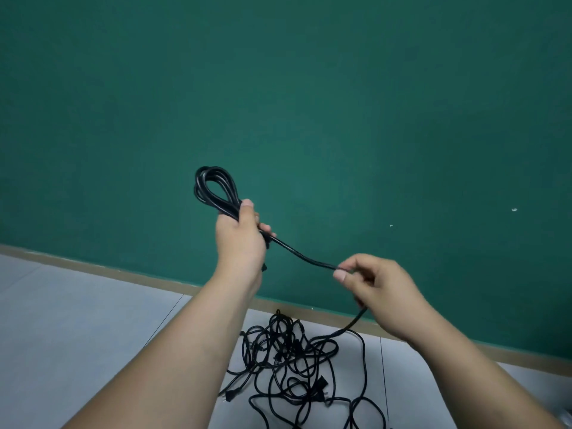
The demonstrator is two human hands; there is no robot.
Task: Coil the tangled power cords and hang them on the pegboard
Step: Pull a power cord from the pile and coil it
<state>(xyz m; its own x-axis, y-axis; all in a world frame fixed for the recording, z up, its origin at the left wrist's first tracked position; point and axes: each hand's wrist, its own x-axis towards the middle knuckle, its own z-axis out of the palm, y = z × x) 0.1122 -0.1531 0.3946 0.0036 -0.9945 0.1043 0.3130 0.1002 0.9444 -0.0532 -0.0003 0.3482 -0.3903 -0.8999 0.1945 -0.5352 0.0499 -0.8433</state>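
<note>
My left hand [240, 235] grips a coil of black power cord [213, 187], whose loops stick up above my fist in front of the green wall. A straight stretch of the same cord [303, 257] runs down to the right to my right hand [376, 284], which pinches it between thumb and fingers. Below that hand the cord drops to a tangled pile of black cords [297, 363] on the floor, with several plugs showing in it. No pegboard is in view.
A plain green wall [309, 88] fills the upper view, with a tan baseboard [123, 270] along its foot. Light grey floor tiles [77, 320] lie below. A small pale object [565, 418] shows at the bottom right edge.
</note>
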